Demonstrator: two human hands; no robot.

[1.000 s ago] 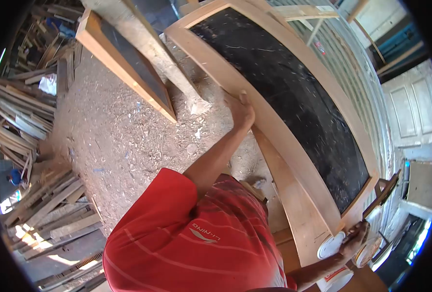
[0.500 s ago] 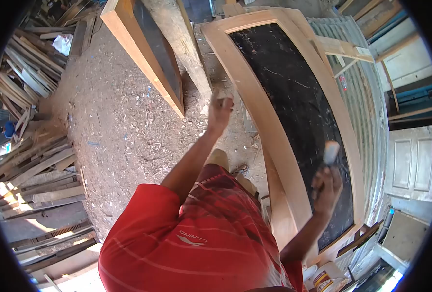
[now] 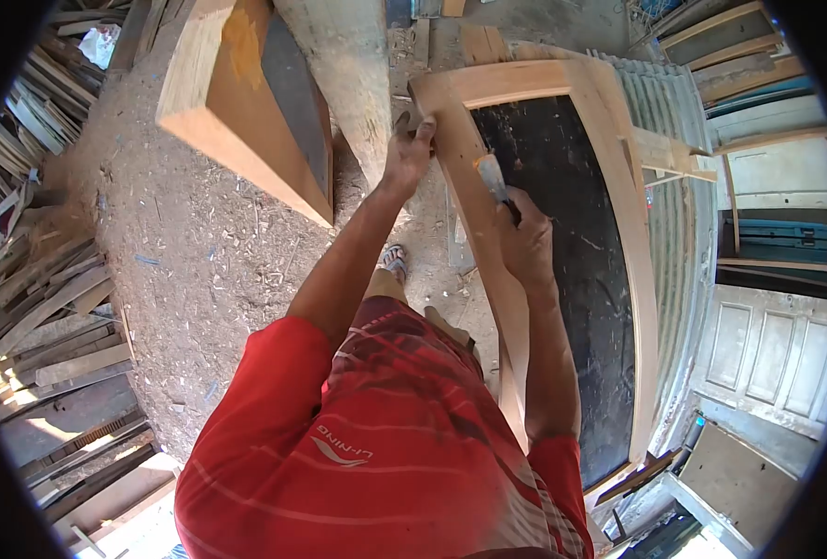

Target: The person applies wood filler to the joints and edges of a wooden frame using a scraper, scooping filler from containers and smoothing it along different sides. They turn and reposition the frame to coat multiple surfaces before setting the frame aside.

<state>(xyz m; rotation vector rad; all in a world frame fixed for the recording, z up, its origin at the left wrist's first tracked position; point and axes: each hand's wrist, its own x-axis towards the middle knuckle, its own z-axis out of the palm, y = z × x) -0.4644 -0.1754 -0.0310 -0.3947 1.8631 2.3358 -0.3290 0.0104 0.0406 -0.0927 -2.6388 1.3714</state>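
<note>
Two bare hands work at the wooden frame (image 3: 462,179) in the head view. The right hand (image 3: 529,238) is closed around the dark handle of a putty knife (image 3: 493,177), whose pale blade projects beyond the fingers, angled up and to the left. Orange filler (image 3: 480,162) marks the blade's tip, which lies over the frame's near rail, beside the black panel (image 3: 572,252); whether it touches the wood is unclear. The left hand (image 3: 410,158) is at the rail's outer edge, near the upper corner, thumb against or just beside the wood; I cannot tell how tightly its fingers grip. Left of that hand stand a rough post (image 3: 344,79) and another wooden frame (image 3: 255,154).
</note>
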